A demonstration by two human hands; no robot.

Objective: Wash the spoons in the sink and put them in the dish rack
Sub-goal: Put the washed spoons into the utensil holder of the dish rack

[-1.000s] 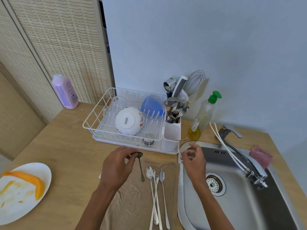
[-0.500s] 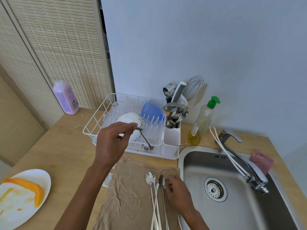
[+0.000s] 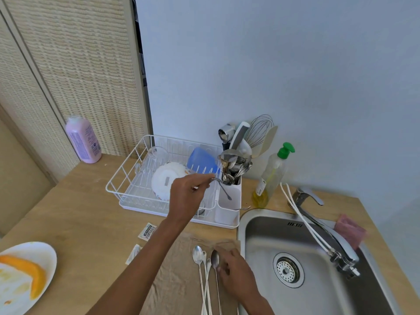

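Far left: white plate [image 3: 46, 252], smeared, with an orange wedge on it. Lilac plastic bottle [image 3: 83, 139] stands upright against a woven, ribbed screen. The desk [image 3: 79, 219] is pale wood with a matt grain.

White wire dish rack [image 3: 126, 179] holds a white bowl on edge, a clear glass and a blue tumbler.

My left hand [image 3: 188, 196] is over the rack's right end, narrow. Thumb and fingertips pinch a small spoon [image 3: 223, 189], thin steel, slanting down across the front of the white plastic cutlery holder [image 3: 228, 210], which is crowded with steel utensils.

Below lies a crumpled tan cloth [image 3: 177, 283] with long spoons [image 3: 198, 254] side by side, bowls away from me. My right hand [image 3: 236, 276] has fingers curled onto the rightmost spoon [image 3: 214, 259] just under its bowl.

Right: brushed steel sink [image 3: 256, 251], round strainer, green-pump soap bottle [image 3: 272, 173], chrome tap [image 3: 327, 230], pink sponge [image 3: 350, 230]. The wall is plain and pale blue.
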